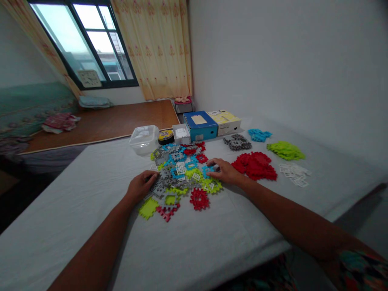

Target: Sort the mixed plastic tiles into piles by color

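Observation:
A mixed pile of flat, notched plastic building tiles lies on the cloth between my hands, with grey tiles (165, 178), blue tiles (177, 157), lime green tiles (148, 208) and red tiles (199, 199). Small white square frames (181, 169) lie among them. At the pile's left edge rests my left hand (142, 186), its fingers bent and close together against the grey tiles; whatever they hold is hidden. My right hand (224, 171) is at the right edge, thumb and fingers closed around a blue tile (207, 171).
Sorted heaps lie to the right: red (254, 165), grey (237, 142), blue (259, 135), lime green (285, 150), white frames (294, 173). Behind the pile stand a clear plastic tub (144, 139), a black-and-yellow round container (166, 137), a white box (181, 134), a blue box (200, 126) and a yellow-and-white box (224, 122).

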Demonstrator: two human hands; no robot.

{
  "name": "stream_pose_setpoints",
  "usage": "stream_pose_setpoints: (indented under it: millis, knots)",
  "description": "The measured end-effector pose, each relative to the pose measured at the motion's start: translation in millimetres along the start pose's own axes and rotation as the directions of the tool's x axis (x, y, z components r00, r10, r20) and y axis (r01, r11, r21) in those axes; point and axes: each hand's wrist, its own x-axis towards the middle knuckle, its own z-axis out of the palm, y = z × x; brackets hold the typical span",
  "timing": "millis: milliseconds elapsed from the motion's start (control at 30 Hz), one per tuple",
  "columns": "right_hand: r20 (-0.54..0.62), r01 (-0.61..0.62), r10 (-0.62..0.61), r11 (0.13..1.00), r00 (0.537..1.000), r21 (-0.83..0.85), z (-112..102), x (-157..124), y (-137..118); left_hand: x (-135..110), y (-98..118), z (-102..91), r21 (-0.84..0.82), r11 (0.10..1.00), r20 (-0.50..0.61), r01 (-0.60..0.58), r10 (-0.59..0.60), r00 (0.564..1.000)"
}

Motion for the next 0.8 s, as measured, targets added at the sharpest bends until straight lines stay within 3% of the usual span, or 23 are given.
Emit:
stream_pose_setpoints:
  millis: [133,333,467,567,667,800]
  knots:
    - [0.027,-0.014,0.016,0.998,1.0,-0.055,0,1,2,1,-1,0.0,0.0,1.0,-0.013,-0.014,0.014,1.0]
    - [-0.019,-0.025,0.028,0.988,0.999,0.156,-15,4,-11,0,-1,-0.6,-0.01,1.0,-0.018,-0.024,0.023,1.0]
    - [-0.104,-0.003,0.017,0.99,0.994,0.138,-58,10,-7,1,-1,-1.8,0.018,1.0,-0.016,-0.018,0.018,1.0]
    - [-0.223,-0.06,0.092,0.987,0.97,0.146,-107,18,21,2,-1,-2.9,0.036,0.999,-0.006,-0.018,0.018,1.0]
    - [-0.414,-0.164,0.265,0.951,0.871,0.263,-159,25,67,2,-2,-3.5,0.043,0.999,0.017,-0.018,0.017,1.0]
    - [-0.64,-0.265,0.441,0.896,0.629,0.357,-213,27,134,2,-3,-2.8,0.044,0.999,0.018,-0.009,0.008,1.0]
